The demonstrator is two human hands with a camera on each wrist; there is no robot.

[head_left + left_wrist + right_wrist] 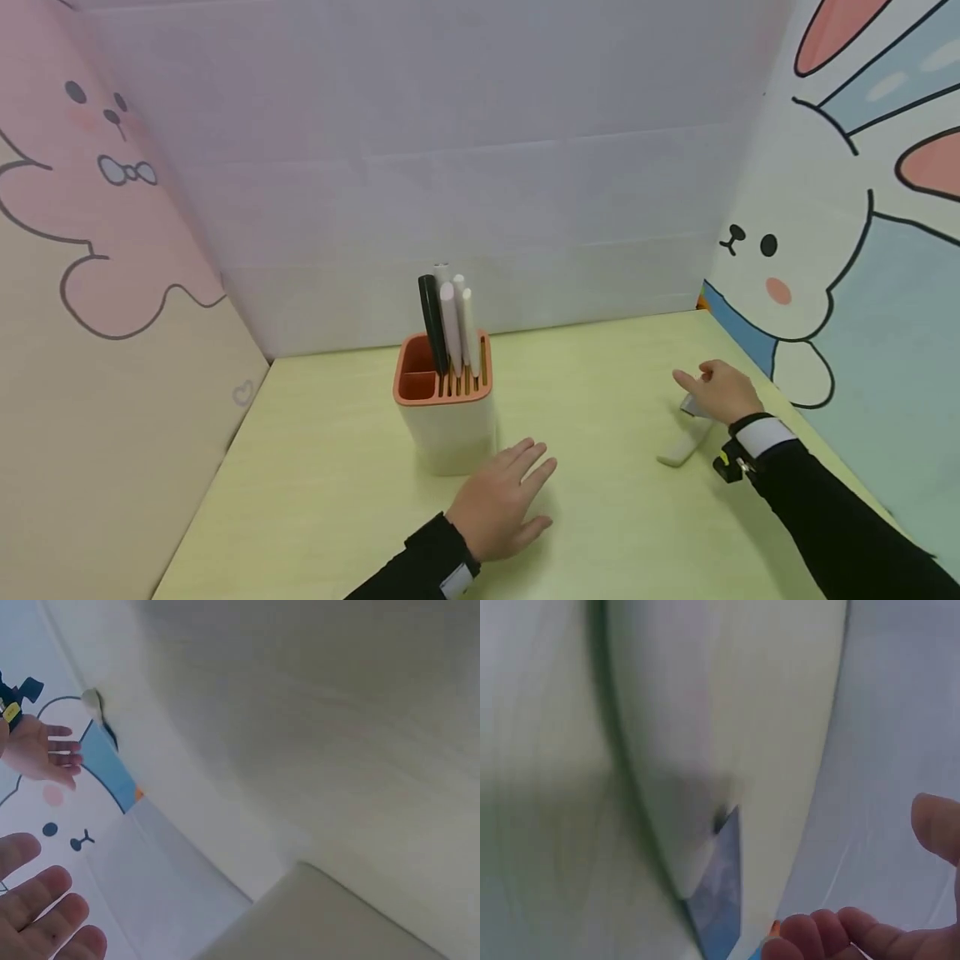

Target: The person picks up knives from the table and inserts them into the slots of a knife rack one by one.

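Head view shows the right hand [723,390] with relaxed, loosely bent fingers over the blade end of a white-handled knife [684,440], whose smooth handle runs back toward the wrist on the pale green table [315,467]; whether the fingers touch it is unclear. Left hand [498,500] lies flat, fingers spread, just before the rounded white knife block [448,408] with its orange slotted top.

My desk [600,517] is pale yellow-green — the knife block [448,417] cream with an orange top, holding one black handle [431,321] among white ones; my sleeves [832,517] are black, white-cuffed.
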